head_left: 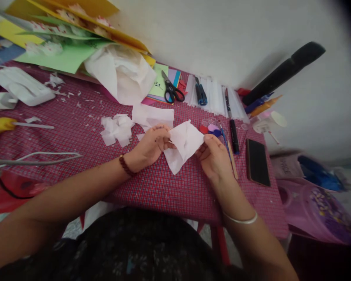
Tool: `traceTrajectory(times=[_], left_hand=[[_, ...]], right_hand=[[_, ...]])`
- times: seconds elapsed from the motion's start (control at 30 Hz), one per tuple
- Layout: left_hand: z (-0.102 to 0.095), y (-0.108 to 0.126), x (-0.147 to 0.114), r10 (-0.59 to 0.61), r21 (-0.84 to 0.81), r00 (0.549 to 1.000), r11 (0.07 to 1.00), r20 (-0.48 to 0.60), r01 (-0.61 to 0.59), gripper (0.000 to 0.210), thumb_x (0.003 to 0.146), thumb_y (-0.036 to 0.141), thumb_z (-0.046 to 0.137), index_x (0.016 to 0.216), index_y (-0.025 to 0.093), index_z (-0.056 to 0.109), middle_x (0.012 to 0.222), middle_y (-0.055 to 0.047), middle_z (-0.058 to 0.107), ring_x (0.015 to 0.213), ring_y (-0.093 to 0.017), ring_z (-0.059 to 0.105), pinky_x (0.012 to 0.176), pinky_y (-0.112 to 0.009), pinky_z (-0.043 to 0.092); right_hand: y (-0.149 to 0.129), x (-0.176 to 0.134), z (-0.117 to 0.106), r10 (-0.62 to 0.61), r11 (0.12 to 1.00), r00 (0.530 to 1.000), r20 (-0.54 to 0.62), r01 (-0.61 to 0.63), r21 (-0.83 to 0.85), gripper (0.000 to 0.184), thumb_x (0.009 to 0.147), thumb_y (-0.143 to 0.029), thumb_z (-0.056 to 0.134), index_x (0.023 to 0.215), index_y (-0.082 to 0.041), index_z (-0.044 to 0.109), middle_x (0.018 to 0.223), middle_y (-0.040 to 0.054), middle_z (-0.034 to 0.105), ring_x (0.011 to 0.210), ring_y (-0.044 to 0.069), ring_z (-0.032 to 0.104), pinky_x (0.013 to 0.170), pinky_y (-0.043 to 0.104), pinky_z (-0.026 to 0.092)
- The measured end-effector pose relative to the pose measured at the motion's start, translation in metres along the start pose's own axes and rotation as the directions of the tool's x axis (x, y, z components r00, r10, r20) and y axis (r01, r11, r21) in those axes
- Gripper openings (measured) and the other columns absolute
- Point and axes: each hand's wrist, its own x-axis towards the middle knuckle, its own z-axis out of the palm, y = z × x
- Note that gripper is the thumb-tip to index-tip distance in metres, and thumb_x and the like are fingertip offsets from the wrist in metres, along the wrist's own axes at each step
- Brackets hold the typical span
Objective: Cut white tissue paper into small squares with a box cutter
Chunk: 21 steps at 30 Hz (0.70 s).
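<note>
From my end I had the thin white sheet (190, 141) between my 2 hands, above the near edge of the worktop (163, 199), its upper part spread and a corner hanging below. My left hand (153, 146) had its fingers curled, pinching the sheet's left edge. My right hand (215, 156) was nearly closed too, thumb and fingertip gripping the right corner. Beyond my left hand I saw a heap of white paper pieces (117, 129) and a flat white strip (155, 116); just beside my right lay a wooden stick (233, 160).
</note>
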Motion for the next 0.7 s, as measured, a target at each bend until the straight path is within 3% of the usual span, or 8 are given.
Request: traceTrajectory(times=[0.17,0.27,0.4,0.6,0.7], left_hand=[[-0.008,0.015,0.006,0.052,-0.035,0.997,0.998,-0.059,-0.054,0.015,0.062,0.017,0.066,0.066,0.018,0.051,0.066,0.002,0.056,0.064,-0.009,0.056,0.06,-0.022,0.05],[-0.015,0.022,0.009,0.111,0.057,0.991,0.993,-0.077,-0.107,0.012,0.067,0.018,0.061,0.069,0.019,0.049,0.069,0.0,0.057,0.066,-0.012,0.058,0.063,-0.026,0.051],[-0.017,0.022,0.011,0.168,0.187,0.985,0.97,-0.037,-0.159,0.012,0.07,0.023,0.057,0.071,0.021,0.045,0.067,0.0,0.053,0.062,-0.013,0.056,0.061,-0.028,0.048],[-0.002,0.012,0.001,0.041,0.233,0.996,0.971,0.079,-0.059,0.018,0.062,0.022,0.066,0.068,0.018,0.05,0.077,0.0,0.062,0.062,-0.009,0.056,0.058,-0.025,0.045],[0.003,0.007,-0.006,-0.003,0.327,0.989,0.944,0.148,-0.046,0.016,0.062,0.021,0.068,0.067,0.017,0.054,0.081,0.0,0.064,0.063,-0.007,0.055,0.059,-0.022,0.045]], right_hand=[[-0.003,0.007,-0.006,0.051,0.997,0.996,-0.077,-0.047,0.054,0.017,0.079,-0.034,0.072,0.08,-0.025,0.057,0.076,-0.0028,0.068,0.066,0.011,0.065,0.069,0.029,0.061],[-0.003,0.011,-0.01,-0.012,0.999,0.995,-0.096,0.008,-0.046,0.017,0.082,-0.037,0.068,0.084,-0.026,0.055,0.075,-0.002,0.066,0.066,0.013,0.065,0.075,0.035,0.062],[-0.004,0.011,-0.014,-0.064,0.964,0.998,0.019,0.067,-0.258,0.02,0.085,-0.045,0.061,0.089,-0.027,0.053,0.078,0.0002,0.065,0.07,0.016,0.066,0.076,0.04,0.062],[-0.016,0.002,-0.006,-0.199,0.857,0.961,0.193,0.266,-0.442,0.039,0.08,-0.041,0.071,0.114,-0.027,0.057,0.115,0.0081,0.069,0.098,0.021,0.067,0.086,0.041,0.056],[-0.012,0.003,-0.007,-0.202,0.773,0.947,0.251,0.311,-0.553,0.043,0.077,-0.037,0.073,0.115,-0.026,0.055,0.106,0.0063,0.068,0.091,0.021,0.065,0.079,0.039,0.054]])
